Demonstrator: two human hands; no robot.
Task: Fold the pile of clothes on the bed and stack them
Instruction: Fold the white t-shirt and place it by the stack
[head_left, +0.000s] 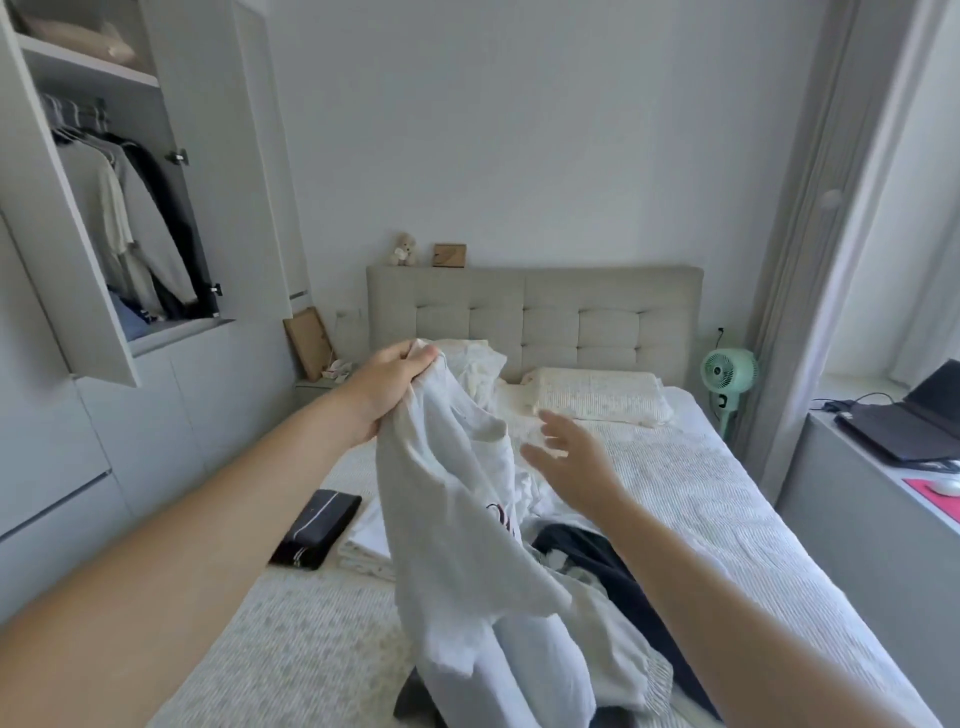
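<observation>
Two bare arms reach out over the bed (727, 493) from the bottom of the view. At about 10 o'clock from the middle, the left hand (387, 387) is lifted up, and its grip is clamped on the top edge of a white shirt (457, 499), with fingers and thumb curled round a bunch of the cloth. That shirt hangs down from the hand to the pile of clothes (561, 639) at 6 o'clock. It has a small dark red print low on its front. At about 2 o'clock from the shirt, the right hand (569, 454) is in the air near the shirt, not touching it. Its grip is apart, with fingers spread and holding nothing.

Under the shirt, the pile has white and pale blue clothes, and a dark navy one (623, 577) on its right side. At 9 o'clock from the pile lies a folded white stack (366, 545) on the bed. Just beside it, further left, is a folded black piece with thin white stripes (317, 530).

Up at 12 o'clock there is a pillow (597, 397) and some crumpled white bedding against the padded headboard (535, 312). A green fan (727, 376) stands at 3 o'clock by the bed. A laptop (904, 426) sits on the desk (852, 467) at the far right. An open wardrobe (104, 208) with hanging clothes is at 10 o'clock.
</observation>
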